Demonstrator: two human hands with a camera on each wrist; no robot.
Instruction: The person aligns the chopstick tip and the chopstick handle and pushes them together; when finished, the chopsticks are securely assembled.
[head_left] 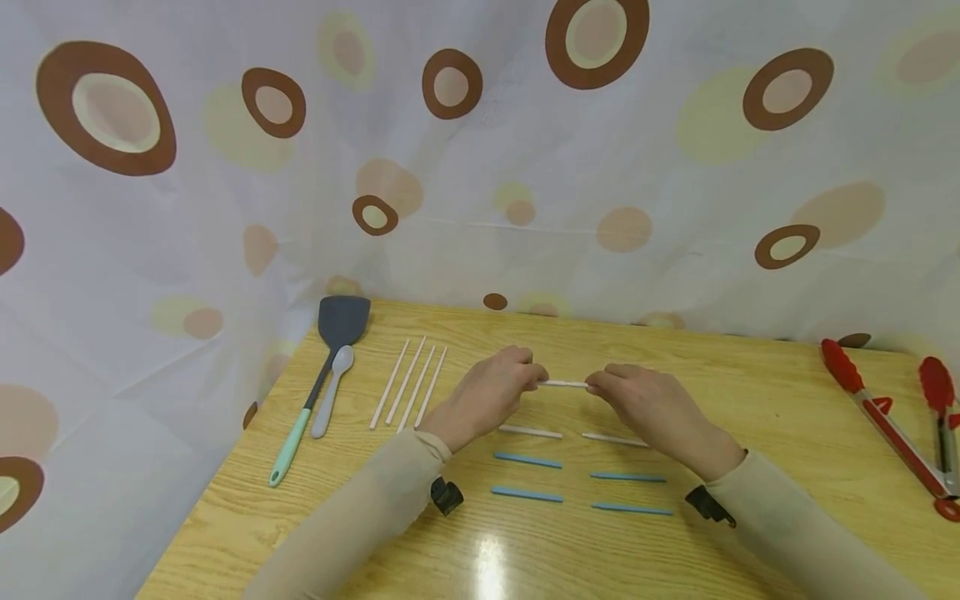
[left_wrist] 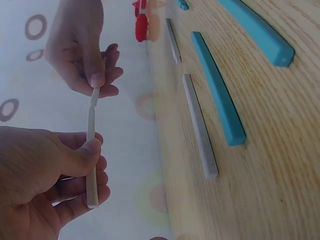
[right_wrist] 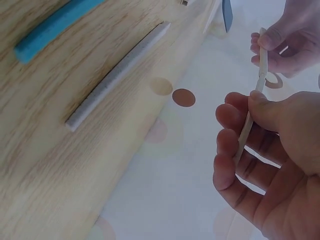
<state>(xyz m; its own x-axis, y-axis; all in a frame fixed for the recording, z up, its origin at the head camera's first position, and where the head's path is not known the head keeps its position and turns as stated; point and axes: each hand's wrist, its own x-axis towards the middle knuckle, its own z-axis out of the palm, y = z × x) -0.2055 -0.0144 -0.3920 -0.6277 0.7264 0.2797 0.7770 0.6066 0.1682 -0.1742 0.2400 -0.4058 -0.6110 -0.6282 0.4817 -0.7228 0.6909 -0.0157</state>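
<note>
White jointed stick (head_left: 564, 384) spans the gap between the left hand (head_left: 487, 392) and the right hand (head_left: 660, 412), held clear of the tabletop (head_left: 750, 400). The left hand is clamped on one end section, thumb pressed along it against the curled fingers; the right hand pinches the other section between thumb and fingertips. The joint (left_wrist: 93, 104) sits in the gap between the hands, with a slight kink there.

The stick is thin, so it is probably very light; it looks stiff along each section, with the joint likely its weakest spot under sideways bending. Its smooth-looking faces could let it slide or roll under a loose pinch. A hold close to either side of the joint, thumb opposite fingers and both sections in line, should give the best control.

Nearer the body than the hands lie short white sticks (head_left: 530, 432) and blue sticks (head_left: 528, 460); left of the left hand lie four long white sticks (head_left: 407, 381).
</note>
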